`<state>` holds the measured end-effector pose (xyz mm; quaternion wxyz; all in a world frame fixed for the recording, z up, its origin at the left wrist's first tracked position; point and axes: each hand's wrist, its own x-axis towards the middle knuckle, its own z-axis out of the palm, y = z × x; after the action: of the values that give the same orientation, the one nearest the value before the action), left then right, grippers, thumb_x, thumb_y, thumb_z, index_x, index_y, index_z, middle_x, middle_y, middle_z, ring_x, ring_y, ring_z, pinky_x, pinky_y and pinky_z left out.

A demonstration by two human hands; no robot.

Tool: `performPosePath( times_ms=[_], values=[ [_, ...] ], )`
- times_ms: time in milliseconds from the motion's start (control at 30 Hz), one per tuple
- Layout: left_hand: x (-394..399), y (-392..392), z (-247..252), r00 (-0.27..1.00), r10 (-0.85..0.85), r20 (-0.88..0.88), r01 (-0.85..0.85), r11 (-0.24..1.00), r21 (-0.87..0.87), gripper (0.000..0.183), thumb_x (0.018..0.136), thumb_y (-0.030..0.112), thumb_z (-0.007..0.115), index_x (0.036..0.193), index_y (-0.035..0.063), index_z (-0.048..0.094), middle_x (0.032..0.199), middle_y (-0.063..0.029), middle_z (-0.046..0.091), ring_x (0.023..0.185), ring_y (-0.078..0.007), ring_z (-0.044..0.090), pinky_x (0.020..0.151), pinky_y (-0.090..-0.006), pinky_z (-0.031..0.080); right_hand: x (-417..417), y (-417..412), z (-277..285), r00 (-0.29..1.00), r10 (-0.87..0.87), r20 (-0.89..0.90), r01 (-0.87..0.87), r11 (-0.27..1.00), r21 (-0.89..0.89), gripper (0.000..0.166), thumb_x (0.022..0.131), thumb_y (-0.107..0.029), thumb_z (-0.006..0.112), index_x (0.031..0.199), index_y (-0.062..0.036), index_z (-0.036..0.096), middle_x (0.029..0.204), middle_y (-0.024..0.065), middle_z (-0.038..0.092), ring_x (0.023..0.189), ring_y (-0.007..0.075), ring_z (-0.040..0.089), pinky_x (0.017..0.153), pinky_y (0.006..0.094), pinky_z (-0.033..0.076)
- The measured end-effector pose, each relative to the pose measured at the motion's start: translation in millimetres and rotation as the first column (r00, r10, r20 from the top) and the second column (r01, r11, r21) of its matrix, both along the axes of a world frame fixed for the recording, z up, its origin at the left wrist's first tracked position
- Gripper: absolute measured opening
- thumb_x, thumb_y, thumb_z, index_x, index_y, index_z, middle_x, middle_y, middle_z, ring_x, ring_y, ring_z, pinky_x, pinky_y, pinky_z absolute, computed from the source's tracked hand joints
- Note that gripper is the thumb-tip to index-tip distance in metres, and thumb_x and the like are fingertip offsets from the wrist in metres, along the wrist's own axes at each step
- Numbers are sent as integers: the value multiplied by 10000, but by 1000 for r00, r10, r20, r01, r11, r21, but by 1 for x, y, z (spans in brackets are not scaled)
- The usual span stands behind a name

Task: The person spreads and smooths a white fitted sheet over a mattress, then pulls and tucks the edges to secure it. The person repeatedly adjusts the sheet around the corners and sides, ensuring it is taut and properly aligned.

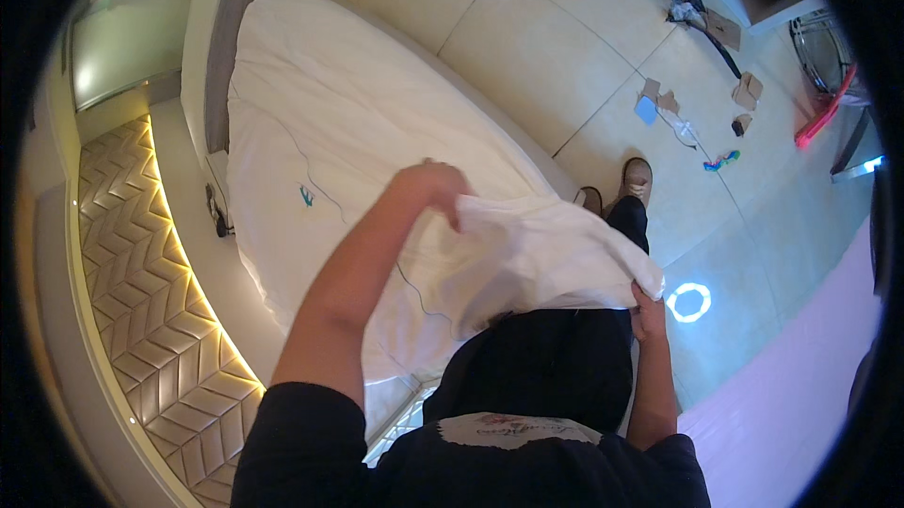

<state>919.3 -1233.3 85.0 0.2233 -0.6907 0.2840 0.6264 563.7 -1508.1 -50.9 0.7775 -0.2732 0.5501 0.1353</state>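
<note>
A white bed sheet [339, 105] covers a mattress that stretches away from me, loosely wrinkled. My left hand [438, 187] is over the middle of the bed, with a lifted fold of the sheet coming out between thumb and fingers; the other fingertips are hidden. At the bed's near right side, my right hand [647, 312] grips the end of that same fold. The fabric hangs slack between both hands, above my dark trousers [544, 360]. A thin dark line runs along the sheet, and a small teal mark [306, 196] shows on it.
A grey headboard [224, 49] stands at the bed's far end. Lit padded panelling [155, 296] is on the left. Cardboard scraps [747, 90], plastic wrapping and a red object [826, 109] litter the tiled floor [537, 63]. A glass-topped item [402, 423] is close by my left side.
</note>
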Motion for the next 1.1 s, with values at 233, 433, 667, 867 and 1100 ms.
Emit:
performPosePath(
  times_ms=[233,433,667,867,1100],
  values=[
    [47,15,68,738,-103,667,126,992,15,292,622,159,734,900,114,656,962,-62,646,1000,-270,547,829,-459,389,-8,6,-6,993,89,72,-92,995,26,496,808,-69,671,1259,-21,470,1213,102,555,1130,242,525,996,377,397],
    [35,-75,55,471,548,691,438,535,-723,186,635,29,628,764,84,506,808,-84,577,836,-291,543,744,-467,363,-17,2,-22,996,55,76,-58,997,43,552,785,-85,702,1278,-28,461,1228,97,548,1143,250,518,1010,385,386],
    [-13,-20,-80,756,522,394,-147,723,-675,208,794,122,627,945,78,491,899,-125,609,922,-325,580,1036,-494,275,-12,-5,-8,996,49,80,-63,980,187,626,745,13,703,1306,-53,434,1248,66,534,1167,219,488,1020,366,362],
    [-26,-48,-56,906,326,271,-250,927,-280,552,796,519,599,1061,36,570,954,-188,647,916,-344,611,767,-422,485,-9,-12,-5,991,56,124,-84,970,228,585,740,11,711,1274,-32,478,1244,70,547,1163,211,496,1006,345,373],
    [-55,-5,-34,902,282,328,-175,931,-321,370,843,432,565,1026,117,632,998,-146,649,1042,-313,566,857,-404,460,-9,-13,-5,956,249,157,-276,944,180,634,716,-18,747,1288,-27,474,1249,70,549,1162,215,499,1012,337,363]
  ],
)
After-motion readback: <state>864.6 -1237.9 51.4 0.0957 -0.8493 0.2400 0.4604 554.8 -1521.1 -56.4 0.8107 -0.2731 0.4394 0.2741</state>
